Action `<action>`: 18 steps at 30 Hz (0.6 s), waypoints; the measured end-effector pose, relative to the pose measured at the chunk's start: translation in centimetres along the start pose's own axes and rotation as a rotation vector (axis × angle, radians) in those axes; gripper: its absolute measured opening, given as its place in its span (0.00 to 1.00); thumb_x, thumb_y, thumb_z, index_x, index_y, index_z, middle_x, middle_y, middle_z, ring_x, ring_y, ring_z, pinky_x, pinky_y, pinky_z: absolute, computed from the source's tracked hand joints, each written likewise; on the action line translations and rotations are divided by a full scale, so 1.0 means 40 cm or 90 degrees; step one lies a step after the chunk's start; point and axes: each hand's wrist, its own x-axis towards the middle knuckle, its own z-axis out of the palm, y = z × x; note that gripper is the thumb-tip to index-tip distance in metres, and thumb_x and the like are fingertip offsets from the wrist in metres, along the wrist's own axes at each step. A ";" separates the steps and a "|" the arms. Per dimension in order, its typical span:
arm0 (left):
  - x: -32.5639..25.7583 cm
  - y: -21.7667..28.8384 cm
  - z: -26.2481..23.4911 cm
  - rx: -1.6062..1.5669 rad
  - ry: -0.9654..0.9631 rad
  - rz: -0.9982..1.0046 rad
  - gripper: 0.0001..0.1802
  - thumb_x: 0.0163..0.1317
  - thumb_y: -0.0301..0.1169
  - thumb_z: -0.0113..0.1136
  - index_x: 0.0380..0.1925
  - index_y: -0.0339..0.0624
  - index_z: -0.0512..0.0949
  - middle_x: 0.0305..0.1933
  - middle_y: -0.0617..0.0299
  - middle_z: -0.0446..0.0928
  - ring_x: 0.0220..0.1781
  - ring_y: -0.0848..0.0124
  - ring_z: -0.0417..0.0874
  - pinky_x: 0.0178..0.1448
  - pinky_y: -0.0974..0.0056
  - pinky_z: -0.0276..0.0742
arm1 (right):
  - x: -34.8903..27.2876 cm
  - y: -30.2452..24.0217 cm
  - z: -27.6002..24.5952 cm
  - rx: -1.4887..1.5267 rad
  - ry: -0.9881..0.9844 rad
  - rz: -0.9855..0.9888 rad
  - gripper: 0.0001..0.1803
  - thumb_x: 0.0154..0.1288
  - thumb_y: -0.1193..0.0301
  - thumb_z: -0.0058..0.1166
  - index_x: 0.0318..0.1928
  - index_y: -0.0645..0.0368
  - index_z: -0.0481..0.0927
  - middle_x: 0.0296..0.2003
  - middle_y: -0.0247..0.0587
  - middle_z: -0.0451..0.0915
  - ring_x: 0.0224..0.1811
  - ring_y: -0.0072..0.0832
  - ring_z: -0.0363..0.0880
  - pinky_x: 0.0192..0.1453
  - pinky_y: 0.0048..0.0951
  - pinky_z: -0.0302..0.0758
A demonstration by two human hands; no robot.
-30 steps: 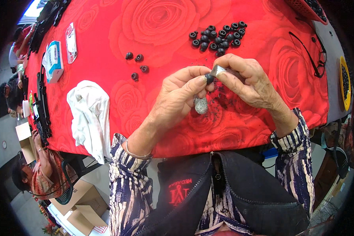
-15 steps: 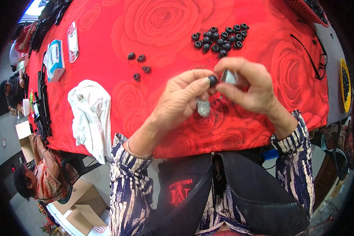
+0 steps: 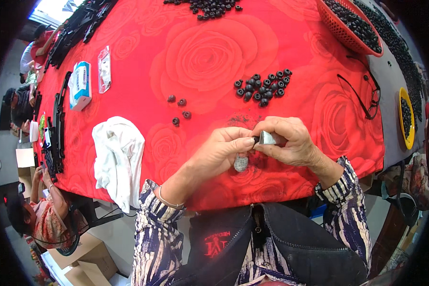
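Between its thumb and fingers, my left hand (image 3: 213, 153) pinches a small round black part (image 3: 256, 139), mostly covered by the fingertips. Closed around a pale grey, flat-faced piece with a dark edge (image 3: 267, 137), my right hand (image 3: 290, 139) keeps that edge up against the black part. I cannot make out what kind of tool the grey piece is. A speckled grey rounded object (image 3: 241, 164) shows just under my left fingers; whether they touch it is unclear. Dark crumbs (image 3: 245, 118) lie scattered on the cloth around my hands.
Beyond my hands sits a cluster of black knob-like parts (image 3: 262, 88), with several more (image 3: 181, 114) to the left. A white cloth (image 3: 118, 157) and a tissue box (image 3: 81, 86) lie left. Glasses (image 3: 367, 102), a red basket (image 3: 326, 23) and a yellow tray (image 3: 402, 90) are right.
The view has shifted, so the table's far side shows more. My right hand has come closer to the left, bringing the grey piece against the black part.
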 end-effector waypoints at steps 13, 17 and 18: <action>0.014 -0.033 -0.004 -0.039 0.002 0.072 0.14 0.61 0.29 0.53 0.44 0.33 0.74 0.36 0.63 0.78 0.35 0.80 0.74 0.38 0.76 0.67 | -0.005 0.008 0.032 -0.233 0.164 -0.241 0.23 0.34 0.78 0.60 0.39 0.60 0.74 0.20 0.36 0.71 0.18 0.32 0.70 0.22 0.30 0.65; 0.021 -0.024 -0.004 -0.051 -0.011 0.079 0.13 0.60 0.28 0.55 0.44 0.33 0.74 0.38 0.61 0.78 0.35 0.78 0.75 0.38 0.74 0.71 | -0.002 0.005 0.027 -0.211 0.168 -0.243 0.23 0.35 0.79 0.59 0.40 0.61 0.73 0.22 0.37 0.73 0.20 0.34 0.72 0.23 0.30 0.67; 0.022 -0.022 -0.008 -0.064 -0.024 0.079 0.14 0.59 0.28 0.56 0.43 0.32 0.73 0.39 0.59 0.77 0.38 0.75 0.78 0.39 0.73 0.75 | -0.004 0.005 0.030 -0.221 0.167 -0.248 0.23 0.35 0.79 0.59 0.40 0.61 0.73 0.22 0.37 0.73 0.20 0.34 0.72 0.23 0.30 0.67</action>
